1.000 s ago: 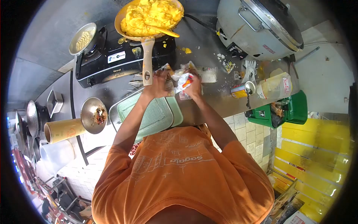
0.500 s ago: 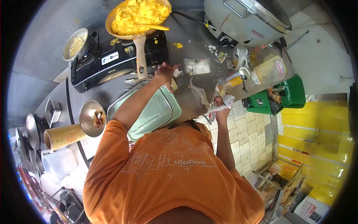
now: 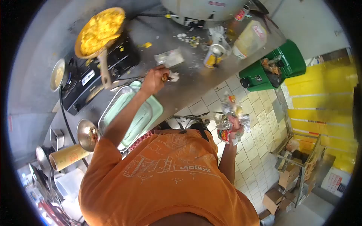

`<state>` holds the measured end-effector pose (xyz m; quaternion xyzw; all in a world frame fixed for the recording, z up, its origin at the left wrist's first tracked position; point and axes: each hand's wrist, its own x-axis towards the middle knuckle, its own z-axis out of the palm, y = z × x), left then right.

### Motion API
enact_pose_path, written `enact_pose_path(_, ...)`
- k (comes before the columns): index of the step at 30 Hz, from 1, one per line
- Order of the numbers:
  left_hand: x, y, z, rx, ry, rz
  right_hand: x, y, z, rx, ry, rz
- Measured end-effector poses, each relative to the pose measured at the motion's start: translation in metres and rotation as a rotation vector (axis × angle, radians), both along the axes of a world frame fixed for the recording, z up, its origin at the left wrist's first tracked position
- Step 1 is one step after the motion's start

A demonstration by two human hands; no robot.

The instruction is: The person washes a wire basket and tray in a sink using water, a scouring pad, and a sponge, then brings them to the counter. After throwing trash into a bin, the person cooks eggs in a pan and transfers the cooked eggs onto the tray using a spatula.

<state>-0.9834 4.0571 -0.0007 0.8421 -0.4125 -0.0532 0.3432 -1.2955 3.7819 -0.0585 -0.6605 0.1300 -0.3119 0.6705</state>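
Note:
My left hand (image 3: 154, 80) is over the counter, its fingers closed around something small and brownish that I cannot make out. A white scrap (image 3: 174, 77) lies at its fingertips. Beyond it is a clear plastic packet (image 3: 169, 57). Under my left forearm sits a pale green tray (image 3: 155, 109) with a metal-rimmed tray on it. Out past the counter edge, above the tiled floor, my right hand (image 3: 234, 124) grips a bunch of crumpled plastic wrappers (image 3: 226, 122), clear with some red and yellow print.
A pan of yellow food (image 3: 98, 35) is on the black stove (image 3: 113, 56), beside a smaller pan (image 3: 58, 75). An open green bin (image 3: 290, 62) stands beyond the counter's right end. A can (image 3: 211, 60) and a plastic jug (image 3: 250, 39) stand near that edge. A metal bowl (image 3: 86, 132) is at left.
My right hand has swung away from the counter edge, out over the floor with the wrappers. My left hand's fingers have curled closed. The whole view has shifted and turned.

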Motion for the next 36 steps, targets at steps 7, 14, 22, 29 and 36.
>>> enact_pose_path(7,-0.044,-0.095,-0.106,0.184,-0.388,0.298,-0.032,-0.134,-0.179,0.867,0.567,0.461)
enact_pose_path(14,-0.157,-0.226,-0.066,-0.09,0.16,0.241,-0.038,-0.209,-0.07,0.507,0.464,0.223)
enact_pose_path(22,-0.141,-0.513,-0.031,-0.308,0.572,-0.307,0.051,-0.339,0.0,-0.063,0.408,0.141)
enact_pose_path(29,-0.108,-0.726,-0.065,-0.266,0.708,-0.598,0.059,-0.533,-0.028,0.39,0.309,-0.078)
enact_pose_path(36,-0.097,-0.895,-0.018,-0.364,0.436,-0.411,0.131,-0.687,0.024,0.584,0.225,-0.163)
